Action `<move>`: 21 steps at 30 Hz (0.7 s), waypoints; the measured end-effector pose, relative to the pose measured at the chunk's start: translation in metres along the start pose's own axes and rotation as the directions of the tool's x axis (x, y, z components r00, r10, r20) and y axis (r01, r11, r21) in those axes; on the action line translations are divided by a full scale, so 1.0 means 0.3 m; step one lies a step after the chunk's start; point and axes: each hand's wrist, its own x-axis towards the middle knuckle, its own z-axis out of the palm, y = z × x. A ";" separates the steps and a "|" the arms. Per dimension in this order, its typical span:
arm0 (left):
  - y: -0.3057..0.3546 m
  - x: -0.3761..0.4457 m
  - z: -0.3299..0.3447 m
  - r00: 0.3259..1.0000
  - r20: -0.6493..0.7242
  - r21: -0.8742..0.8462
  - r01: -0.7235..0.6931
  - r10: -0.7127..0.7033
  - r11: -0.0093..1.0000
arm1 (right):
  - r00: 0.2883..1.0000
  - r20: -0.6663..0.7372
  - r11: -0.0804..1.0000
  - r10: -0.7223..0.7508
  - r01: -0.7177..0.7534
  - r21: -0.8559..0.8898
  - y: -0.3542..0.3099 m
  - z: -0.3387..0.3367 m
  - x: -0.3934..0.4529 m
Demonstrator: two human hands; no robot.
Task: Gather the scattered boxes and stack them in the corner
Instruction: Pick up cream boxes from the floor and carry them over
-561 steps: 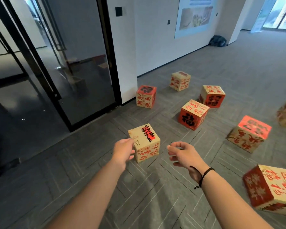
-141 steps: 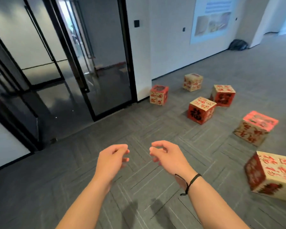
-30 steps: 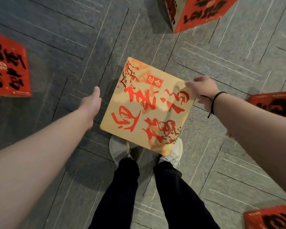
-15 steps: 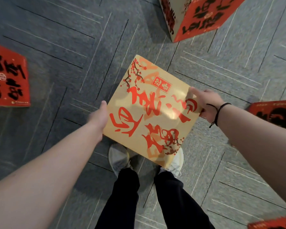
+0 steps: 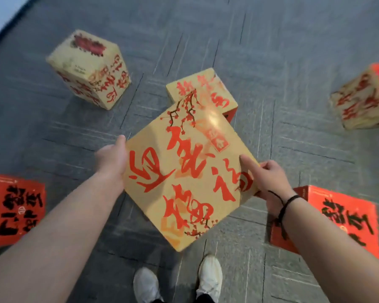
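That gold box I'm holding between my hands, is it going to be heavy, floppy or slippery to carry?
Probably light: the gold box is held up by the left hand and right hand on opposite sides. Likely stiff, since its edges look straight. Its top has a glare, so it may be slippery.

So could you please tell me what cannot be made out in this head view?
- Left hand fingers: hidden behind the gold box.
- Tan box: near half covered by the gold box.
- Red box: cut off by the left edge.
- Stacking corner: out of frame.
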 end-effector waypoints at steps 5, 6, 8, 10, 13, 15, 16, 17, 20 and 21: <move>0.415 -0.324 0.005 0.966 0.141 -0.077 -0.206 0.215 0.975 | 0.991 -0.098 0.981 -0.094 0.109 0.159 -0.254 -0.299 -0.238; 0.503 -0.397 0.001 0.954 0.161 -0.109 -0.239 0.254 0.965 | 0.986 -0.121 0.972 -0.112 0.134 0.191 -0.305 -0.355 -0.295; 0.667 -0.549 -0.002 0.911 0.213 -0.142 -0.329 0.354 0.934 | 0.978 -0.169 0.950 -0.122 0.164 0.265 -0.393 -0.459 -0.411; 0.805 -0.723 0.003 0.843 0.240 -0.166 -0.454 0.482 0.876 | 0.964 -0.219 0.919 -0.152 0.219 0.326 -0.457 -0.556 -0.538; 0.960 -0.947 -0.006 0.719 0.303 -0.192 -0.597 0.626 0.779 | 0.932 -0.329 0.870 -0.150 0.283 0.404 -0.515 -0.668 -0.716; 1.022 -1.098 -0.029 0.632 0.388 -0.258 -0.625 0.671 0.737 | 0.902 -0.416 0.820 -0.115 0.323 0.472 -0.523 -0.736 -0.862; 1.041 -1.169 -0.046 0.589 0.417 -0.289 -0.636 0.692 0.716 | 0.884 -0.458 0.794 -0.096 0.346 0.500 -0.524 -0.764 -0.937; 1.052 -1.234 -0.065 0.550 0.442 -0.318 -0.642 0.709 0.697 | 0.866 -0.494 0.771 -0.078 0.366 0.521 -0.516 -0.789 -1.008; 1.030 -1.444 -0.139 0.446 0.536 -0.384 -0.627 0.716 0.678 | 0.813 -0.582 0.726 -0.016 0.409 0.552 -0.474 -0.837 -1.231; 1.013 -1.509 -0.167 0.409 0.573 -0.387 -0.629 0.710 0.675 | 0.790 -0.613 0.720 0.002 0.424 0.550 -0.452 -0.848 -1.304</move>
